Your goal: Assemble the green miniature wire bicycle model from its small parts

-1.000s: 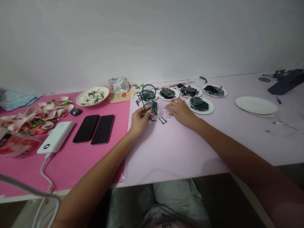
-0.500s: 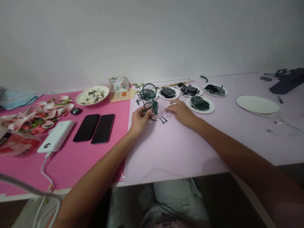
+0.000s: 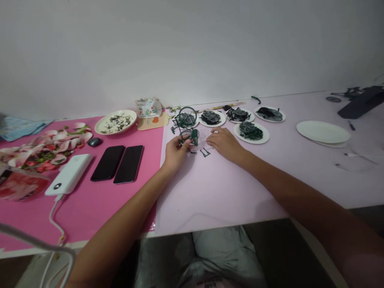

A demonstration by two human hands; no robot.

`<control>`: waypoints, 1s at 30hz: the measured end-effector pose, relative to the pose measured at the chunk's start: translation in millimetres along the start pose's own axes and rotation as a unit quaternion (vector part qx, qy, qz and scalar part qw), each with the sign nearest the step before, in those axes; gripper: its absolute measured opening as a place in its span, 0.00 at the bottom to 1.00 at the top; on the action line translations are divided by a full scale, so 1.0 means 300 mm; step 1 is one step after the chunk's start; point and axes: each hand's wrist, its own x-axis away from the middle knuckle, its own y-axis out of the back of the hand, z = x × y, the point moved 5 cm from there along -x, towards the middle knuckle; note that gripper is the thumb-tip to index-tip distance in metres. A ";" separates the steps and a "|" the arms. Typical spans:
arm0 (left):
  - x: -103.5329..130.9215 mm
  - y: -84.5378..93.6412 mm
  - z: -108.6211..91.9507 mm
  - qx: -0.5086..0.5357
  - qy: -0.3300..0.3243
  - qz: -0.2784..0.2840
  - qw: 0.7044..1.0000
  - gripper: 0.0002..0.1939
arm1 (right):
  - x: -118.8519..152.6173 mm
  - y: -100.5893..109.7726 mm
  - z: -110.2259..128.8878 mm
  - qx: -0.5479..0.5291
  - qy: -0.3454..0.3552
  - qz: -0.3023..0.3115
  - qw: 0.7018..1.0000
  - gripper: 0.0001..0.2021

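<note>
pinching a toy bike (image 3: 189, 131) by its lower end, my left hand (image 3: 175, 155) had it tilted over the pale sheet (image 3: 195, 192), upper wheel (image 3: 187, 117) pointing away from me. couldn't tell if the bike touched the sheet. thumb and fingers were closed on it. right hand (image 3: 223, 144) was low over the sheet to the right, fingers bent, tips hidden; couldn't tell if they gripped anything. small forked piece (image 3: 205, 152) lay between the hands, near both.

handling, my guess: very light, thin plastic, stiff but fragile at spokes and joints. likely smooth, so prone to twist in a loose pinch. best hold looked like the solid green part (image 3: 195, 137); spokes and rims would've flexed or snapped under pressure.

plates (image 3: 265, 135) of dark parts sat behind. two phones (image 3: 127, 164) lay left, on the pink sheet (image 3: 105, 208).
</note>
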 end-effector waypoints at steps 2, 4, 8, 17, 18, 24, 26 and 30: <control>-0.001 0.001 0.000 0.003 0.001 0.000 1.000 0.15 | -0.002 0.004 0.002 0.005 -0.006 -0.002 1.000 0.16; -0.002 0.002 0.000 0.005 0.001 -0.001 1.000 0.16 | -0.004 0.009 -0.006 -0.002 -0.025 -0.010 1.000 0.16; 0.001 0.003 -0.002 0.002 0.001 -0.001 1.000 0.17 | -0.001 0.017 -0.034 -0.040 -0.069 -0.041 0.996 0.14; -0.004 0.010 -0.006 0.009 -0.002 -0.005 1.000 0.18 | 0.008 0.010 -0.055 -0.063 -0.043 -0.026 0.997 0.12; -0.007 0.013 -0.008 0.010 -0.004 -0.006 1.000 0.18 | 0.008 0.007 -0.056 -0.060 -0.038 -0.020 0.997 0.12; -0.019 0.032 -0.026 0.008 -0.011 -0.015 1.000 0.17 | 0.009 -0.002 -0.070 -0.070 -0.044 -0.032 0.996 0.13; -0.022 0.036 -0.028 0.006 -0.010 -0.015 1.000 0.18 | 0.009 -0.003 -0.075 -0.067 -0.054 -0.044 0.995 0.15; -0.025 0.042 -0.028 0.008 -0.006 -0.021 1.000 0.20 | 0.009 0.001 -0.076 -0.067 -0.052 -0.052 0.995 0.15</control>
